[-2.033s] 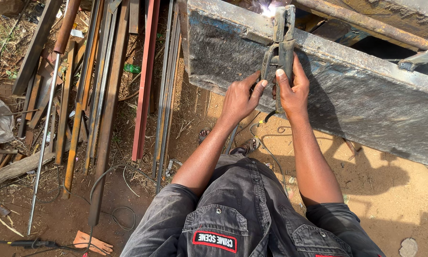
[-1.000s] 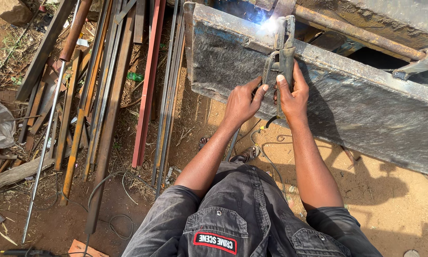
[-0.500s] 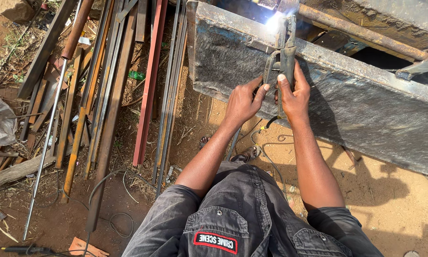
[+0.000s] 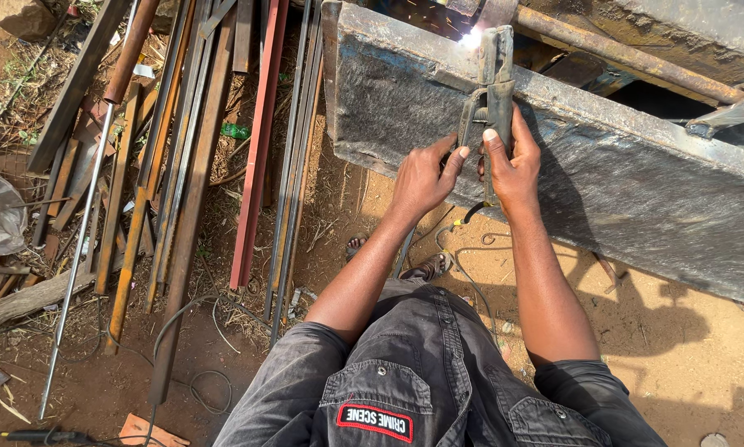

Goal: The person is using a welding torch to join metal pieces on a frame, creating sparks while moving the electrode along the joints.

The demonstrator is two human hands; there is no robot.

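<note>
While I watch through the head camera, these are my readings.

Right hand: my right hand [image 4: 514,161] is clenched round the lower handles of the welding electrode holder [image 4: 489,99], thumb up along the grip.

Left hand: my left hand [image 4: 421,178] grasps the same tool from the left, fingertips touching its spring lever.

Holder position: upright against the face of the steel box section [image 4: 604,174], its jaw end at the top edge, where a welding arc [image 4: 471,38] burns bright.

Handling: I judge the holder rigid, fairly light, and hot near the tip; the lower insulated handles are the place to hold it.

Cable: a dark lead [image 4: 469,213] hangs from the handle base.

Beyond: a rusty pipe [image 4: 628,58] lies along the top of the section.

Ground: well to the left, steel bars and angle stock [image 4: 256,149] lie side by side on the dirt.
</note>
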